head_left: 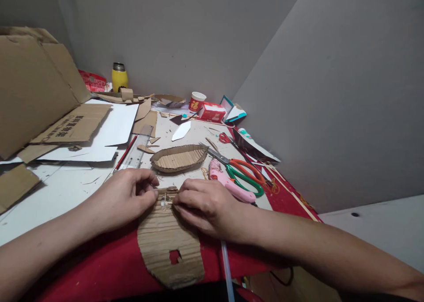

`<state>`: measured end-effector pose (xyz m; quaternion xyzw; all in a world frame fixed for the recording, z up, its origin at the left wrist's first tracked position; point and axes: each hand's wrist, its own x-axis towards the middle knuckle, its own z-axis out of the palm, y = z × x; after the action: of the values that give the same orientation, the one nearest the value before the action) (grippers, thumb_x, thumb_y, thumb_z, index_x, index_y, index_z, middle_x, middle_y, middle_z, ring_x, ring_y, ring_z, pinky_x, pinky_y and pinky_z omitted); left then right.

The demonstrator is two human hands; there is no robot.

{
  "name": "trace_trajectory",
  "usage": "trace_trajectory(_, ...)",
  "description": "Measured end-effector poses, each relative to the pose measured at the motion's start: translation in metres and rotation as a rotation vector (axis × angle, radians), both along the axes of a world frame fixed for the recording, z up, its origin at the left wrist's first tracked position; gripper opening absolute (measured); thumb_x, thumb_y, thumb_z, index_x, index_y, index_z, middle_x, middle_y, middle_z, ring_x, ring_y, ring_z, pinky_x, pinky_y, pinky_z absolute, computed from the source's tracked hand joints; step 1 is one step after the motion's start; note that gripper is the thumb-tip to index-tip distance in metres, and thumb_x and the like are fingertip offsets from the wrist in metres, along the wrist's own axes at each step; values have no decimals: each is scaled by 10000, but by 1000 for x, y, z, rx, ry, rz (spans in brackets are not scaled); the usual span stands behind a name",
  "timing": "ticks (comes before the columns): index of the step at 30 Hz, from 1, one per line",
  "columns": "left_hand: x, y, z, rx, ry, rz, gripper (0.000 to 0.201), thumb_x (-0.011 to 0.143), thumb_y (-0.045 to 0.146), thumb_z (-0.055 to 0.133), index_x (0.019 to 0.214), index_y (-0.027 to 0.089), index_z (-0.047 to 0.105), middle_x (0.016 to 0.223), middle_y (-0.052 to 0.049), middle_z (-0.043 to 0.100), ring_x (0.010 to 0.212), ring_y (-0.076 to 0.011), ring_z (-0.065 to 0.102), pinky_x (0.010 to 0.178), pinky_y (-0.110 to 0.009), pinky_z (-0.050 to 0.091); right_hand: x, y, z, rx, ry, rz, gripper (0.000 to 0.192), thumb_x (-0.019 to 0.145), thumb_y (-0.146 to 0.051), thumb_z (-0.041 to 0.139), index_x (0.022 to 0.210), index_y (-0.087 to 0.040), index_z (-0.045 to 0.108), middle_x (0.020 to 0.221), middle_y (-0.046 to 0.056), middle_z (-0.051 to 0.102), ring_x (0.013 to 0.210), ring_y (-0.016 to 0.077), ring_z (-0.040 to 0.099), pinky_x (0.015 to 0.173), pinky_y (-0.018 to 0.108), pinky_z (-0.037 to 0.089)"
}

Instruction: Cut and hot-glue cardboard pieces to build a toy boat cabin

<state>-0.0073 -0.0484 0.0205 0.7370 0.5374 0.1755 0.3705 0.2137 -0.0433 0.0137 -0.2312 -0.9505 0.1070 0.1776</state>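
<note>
Head view, and from where I stood the work was all at the far end of the board (168, 240), a piece of cardboard whose long axis ran away from the person, its near end close to their body. Small sticks (165, 200) lay crossed at an opening there, one roughly along the board and the other reaching sideways to the right hand (212, 209). That hand was the nearer: its fingertips were drawn together at the right end of the crosswise stick, so the cross lay just to the left of them. Whether they had truly clamped the stick I could not tell, for the fingers hid the spot.

The left hand (127, 198) came in from the opposite side, fingers curled, thumb tip at the board's left edge; I could not tell whether it pinched the cardboard or merely rested by it. Between the two hands, the cross sat open to view. Nearer the body, a second hole (174, 256) showed red through the board. Beyond the hands lay a boat-shaped tray (179, 158), with scissors (245, 171) and a pink glue gun (228, 185) to the right.
</note>
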Motion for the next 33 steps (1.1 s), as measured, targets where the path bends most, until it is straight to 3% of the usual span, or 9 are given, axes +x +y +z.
trace_trajectory(5, -1, 1, -1, -39, -43, -42, 207, 773, 283, 508, 866, 193, 670, 759, -26, 696, 716, -223, 633, 624, -317, 468, -5, 1, 0, 112, -38, 1, 247, 931, -196, 466, 825, -117, 674, 720, 46, 571, 625, 144, 501, 546, 260, 394)
trace_trajectory(11, -2, 0, -6, 24, -83, -66, 183, 755, 224, 519, 807, 203, 693, 677, 2, 680, 635, -179, 608, 575, -262, 456, -10, 0, 1, 182, -112, -6, 271, 938, -205, 447, 767, -137, 645, 719, 39, 557, 613, 143, 460, 524, 268, 349)
trace_trajectory(33, -3, 0, -12, -27, -92, -98, 121, 785, 237, 524, 738, 206, 631, 671, 17, 634, 651, -178, 589, 556, -260, 413, -14, -3, -3, 348, -147, 0, 273, 919, -124, 429, 688, -153, 570, 645, 9, 483, 553, 131, 335, 489, 286, 215)
